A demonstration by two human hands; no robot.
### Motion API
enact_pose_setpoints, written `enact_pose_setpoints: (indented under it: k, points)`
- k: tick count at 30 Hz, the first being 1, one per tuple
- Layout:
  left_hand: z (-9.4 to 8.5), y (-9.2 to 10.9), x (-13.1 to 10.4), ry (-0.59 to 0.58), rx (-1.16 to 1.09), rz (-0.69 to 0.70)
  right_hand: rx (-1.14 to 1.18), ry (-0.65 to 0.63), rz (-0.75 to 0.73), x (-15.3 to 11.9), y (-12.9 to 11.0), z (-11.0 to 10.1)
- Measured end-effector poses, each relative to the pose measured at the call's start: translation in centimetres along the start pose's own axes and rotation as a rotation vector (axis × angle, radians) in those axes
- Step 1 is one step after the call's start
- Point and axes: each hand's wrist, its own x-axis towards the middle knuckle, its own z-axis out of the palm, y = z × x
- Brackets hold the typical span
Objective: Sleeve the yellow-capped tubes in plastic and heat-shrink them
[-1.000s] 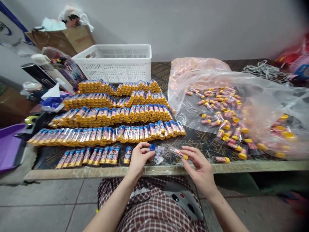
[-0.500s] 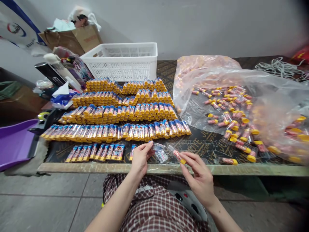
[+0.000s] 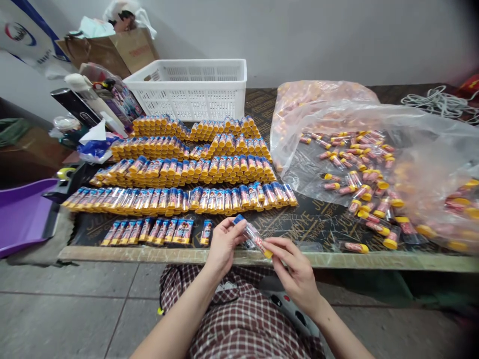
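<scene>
My left hand (image 3: 223, 245) pinches the blue cap (image 3: 238, 220) at the upper end of a clear tube (image 3: 253, 235) with small red-and-white pieces inside. At the tube's lower end is a yellow cap, where the fingers of my right hand (image 3: 294, 264) are closed. The tube slants between both hands, above the table's front edge; whether the blue cap is fully seated I cannot tell. Beside my left hand lies a single labelled tube (image 3: 205, 232). To its left is a short row of labelled tubes (image 3: 149, 232) with blue and yellow ends.
Stacked rows of labelled tubes (image 3: 202, 169) fill the table's left half. Behind them stands a white plastic basket (image 3: 194, 99). On the right, loose yellow-capped tubes (image 3: 362, 192) spill from a clear plastic bag (image 3: 284, 144). A purple dustpan (image 3: 26, 214) is at far left.
My right hand has moved left with the tube, bringing it to the blue cap in my left hand. Earlier the tube and the cap were apart.
</scene>
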Motion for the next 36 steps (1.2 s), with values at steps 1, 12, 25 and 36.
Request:
enact_pose_setpoints:
  k: [1,12,25,36]
  points:
    - [0.0,0.1,-0.2,-0.029,0.003,-0.021,-0.009,0.010,-0.006,0.0,0.1,0.1]
    - [0.4,-0.2,-2.3,-0.306,0.214,-0.275,0.084,-0.085,-0.035,0.9,0.6,-0.1]
    - [0.3,-0.6,-2.5,-0.345,0.205,-0.281,0.224,-0.058,-0.008,0.5,0.8,0.5]
    - [-4.4,3.8,-0.6,0.065,0.877,0.127,0.121,-0.013,0.042,1.0,1.1,-1.6]
